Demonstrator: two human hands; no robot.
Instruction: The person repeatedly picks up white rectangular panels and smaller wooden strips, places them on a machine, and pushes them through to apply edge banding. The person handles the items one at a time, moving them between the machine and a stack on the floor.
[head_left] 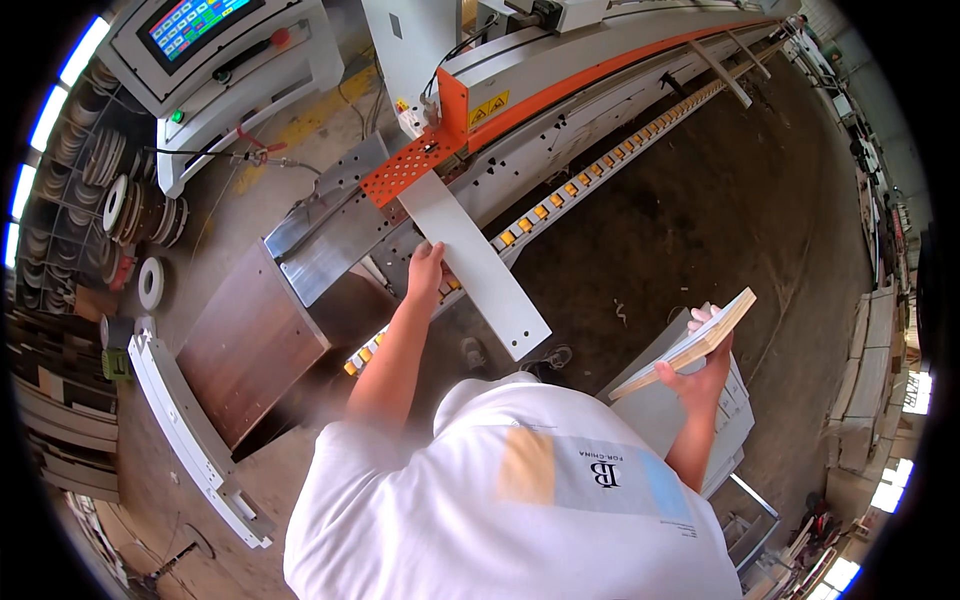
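A long white board [475, 265] lies across the feed side of a large edge banding machine [590, 75], its far end beneath an orange perforated guard [412, 168]. Two small dark holes mark its near end. My left hand [427, 272] grips the board's left edge, thumb on top and the other fingers partly hidden. Off to the right, my right hand [705, 365] holds up a tilted white-faced panel [690, 345] with raw wood-coloured edges. Its fingers wrap around the panel from both sides. Whether this is one panel or a stack, I cannot tell.
A roller rail [570, 190] with yellow rollers runs along the machine. At the left stand a control cabinet [230, 80] with a screen, a brown wooden box [250, 350] and banding rolls [115, 210]. A grey-white stand [735, 420] is below my right hand.
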